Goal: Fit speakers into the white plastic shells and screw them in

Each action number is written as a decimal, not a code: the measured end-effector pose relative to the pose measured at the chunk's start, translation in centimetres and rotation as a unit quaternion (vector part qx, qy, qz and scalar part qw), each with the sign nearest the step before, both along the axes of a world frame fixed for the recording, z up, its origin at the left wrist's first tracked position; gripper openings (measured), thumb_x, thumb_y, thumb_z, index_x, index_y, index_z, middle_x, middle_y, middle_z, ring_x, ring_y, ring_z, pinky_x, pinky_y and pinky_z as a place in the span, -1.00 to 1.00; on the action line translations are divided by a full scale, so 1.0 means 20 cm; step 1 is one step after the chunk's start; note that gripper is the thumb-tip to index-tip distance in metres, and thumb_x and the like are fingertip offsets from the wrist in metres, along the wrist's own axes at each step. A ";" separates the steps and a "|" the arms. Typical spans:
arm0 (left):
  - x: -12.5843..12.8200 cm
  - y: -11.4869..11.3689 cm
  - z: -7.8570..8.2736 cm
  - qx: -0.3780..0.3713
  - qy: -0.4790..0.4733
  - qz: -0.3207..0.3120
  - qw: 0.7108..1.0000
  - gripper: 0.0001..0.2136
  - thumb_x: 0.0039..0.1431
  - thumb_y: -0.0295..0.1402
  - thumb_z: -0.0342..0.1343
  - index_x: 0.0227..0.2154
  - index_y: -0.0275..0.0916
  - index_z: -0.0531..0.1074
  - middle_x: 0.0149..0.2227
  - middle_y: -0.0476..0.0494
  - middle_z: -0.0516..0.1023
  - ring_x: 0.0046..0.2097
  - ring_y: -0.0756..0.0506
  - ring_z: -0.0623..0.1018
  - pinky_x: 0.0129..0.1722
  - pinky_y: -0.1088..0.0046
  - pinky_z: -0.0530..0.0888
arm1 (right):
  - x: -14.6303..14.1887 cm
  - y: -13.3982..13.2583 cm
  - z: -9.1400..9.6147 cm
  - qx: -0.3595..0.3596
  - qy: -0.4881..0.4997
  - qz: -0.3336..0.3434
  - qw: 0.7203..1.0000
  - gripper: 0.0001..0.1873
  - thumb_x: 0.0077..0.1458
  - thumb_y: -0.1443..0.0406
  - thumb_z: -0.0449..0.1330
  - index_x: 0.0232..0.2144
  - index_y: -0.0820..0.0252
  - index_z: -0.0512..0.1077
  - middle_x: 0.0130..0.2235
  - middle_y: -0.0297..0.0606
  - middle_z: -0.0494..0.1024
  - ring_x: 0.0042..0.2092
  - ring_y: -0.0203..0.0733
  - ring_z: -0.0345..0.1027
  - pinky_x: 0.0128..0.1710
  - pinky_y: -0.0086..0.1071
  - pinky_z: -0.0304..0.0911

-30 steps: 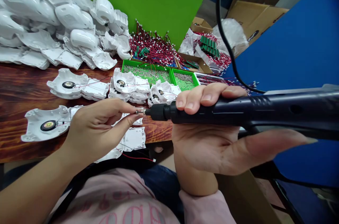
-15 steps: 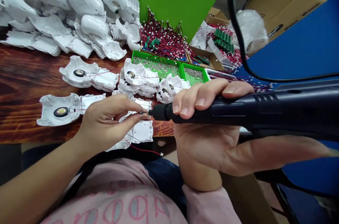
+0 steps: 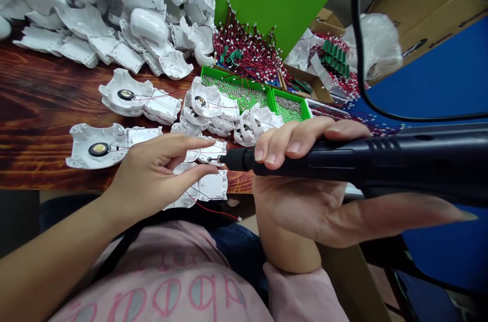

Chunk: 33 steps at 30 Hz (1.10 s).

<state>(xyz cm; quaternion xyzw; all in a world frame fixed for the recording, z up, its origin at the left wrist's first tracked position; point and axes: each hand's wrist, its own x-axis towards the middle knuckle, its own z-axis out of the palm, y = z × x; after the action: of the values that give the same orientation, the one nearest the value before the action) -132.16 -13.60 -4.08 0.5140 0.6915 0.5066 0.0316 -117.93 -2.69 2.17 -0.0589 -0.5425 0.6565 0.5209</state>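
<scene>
Opened since the earlier frame, the left hand [image 3: 152, 180] is drawn off the screw [image 3: 209, 159], now left on the bit of the electric screwdriver [image 3: 343, 162] gripped by the right hand [image 3: 305, 202]; the tool is best kept steady above the white shells [image 3: 208, 187].

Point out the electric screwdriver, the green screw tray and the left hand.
electric screwdriver [image 3: 381, 162], head view, on its black barrel.
green screw tray [image 3: 271, 98], head view, on the green wall between its two compartments.
left hand [image 3: 152, 180], head view, on the middle of the hand.
</scene>
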 end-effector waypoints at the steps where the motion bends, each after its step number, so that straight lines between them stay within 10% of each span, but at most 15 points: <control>1: -0.01 -0.03 0.00 -0.016 0.001 0.010 1.000 -0.63 0.12 -0.18 0.31 -0.01 -0.06 0.52 -0.51 0.08 0.27 -0.52 0.12 0.22 -0.52 0.53 0.19 | 0.00 0.00 -0.01 -0.001 0.000 0.001 1.000 -0.48 0.23 -0.20 -0.11 -0.25 0.01 0.38 -0.39 -0.33 0.31 -0.43 -0.24 0.33 -0.35 -0.22 0.38; 10: -0.06 -0.31 -0.20 -0.116 0.115 0.055 0.985 -0.17 -0.06 0.25 0.20 0.14 -0.23 0.25 -0.30 -0.07 0.31 -0.40 -0.01 0.37 -0.38 0.40 0.44 | -0.09 -0.01 -0.07 0.003 -0.031 0.094 0.995 -0.64 0.18 -0.07 0.16 -0.30 0.08 0.35 -0.35 -0.31 0.38 -0.38 -0.20 0.39 -0.31 -0.17 0.39; 21: -0.03 -0.23 -0.31 -0.136 0.170 0.044 0.975 0.05 -0.20 0.36 0.20 0.24 -0.24 0.09 0.02 -0.29 0.48 -0.05 -0.27 0.57 0.04 0.16 0.51 | -0.28 0.00 -0.27 0.093 0.009 0.143 0.985 -0.67 0.09 -0.05 0.21 -0.32 0.00 0.31 -0.41 -0.39 0.33 -0.46 -0.28 0.33 -0.47 -0.28 0.34; 33: -0.04 -0.22 -0.37 -0.053 0.238 0.079 0.967 -0.02 -0.20 0.41 0.14 0.10 -0.32 0.26 -0.16 -0.19 0.57 -0.17 -0.19 0.62 -0.23 0.34 0.51 | -0.22 -0.04 -0.28 -0.002 -0.110 0.148 0.983 -0.56 0.02 -0.21 0.19 -0.31 -0.07 0.35 -0.36 -0.28 0.35 -0.39 -0.11 0.32 -0.33 -0.08 0.41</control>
<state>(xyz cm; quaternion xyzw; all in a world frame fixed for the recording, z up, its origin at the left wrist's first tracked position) -132.93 -18.05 -11.52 0.5610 0.7435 0.3331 -0.1468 -122.35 -3.50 -3.33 -0.0506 -0.5978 0.7171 0.3548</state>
